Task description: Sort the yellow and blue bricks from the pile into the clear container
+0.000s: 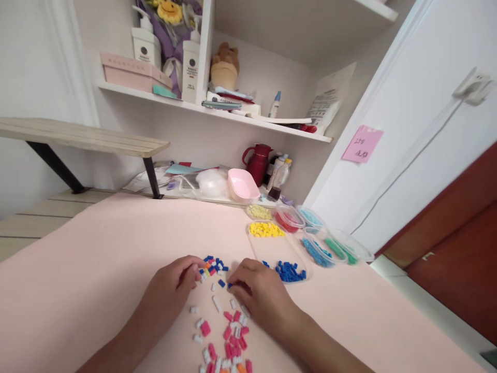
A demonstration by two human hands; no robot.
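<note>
A mixed pile of small building bricks (215, 265), mostly blue, white and orange, lies between my hands on the pink tabletop. My left hand (171, 284) is at the pile's left edge, thumb and fingers curled together; whatever they hold, if anything, is hidden. My right hand (259, 286) is closed with its fingertips on a small blue brick (230, 285). Another blue brick (221, 283) lies loose just left of those fingertips. Nearer me are a long white brick (216, 303) and scattered pink bricks (233, 342) mixed with white ones.
Right of my right hand, a shallow tray (264, 248) carries yellow bricks (266, 229) and blue bricks (289, 271). Clear tubs of red bricks (288, 220), blue bricks (316, 252) and green bricks (337, 248) stand beyond. Behind are a pink bowl (243, 185) and a red jug (258, 165).
</note>
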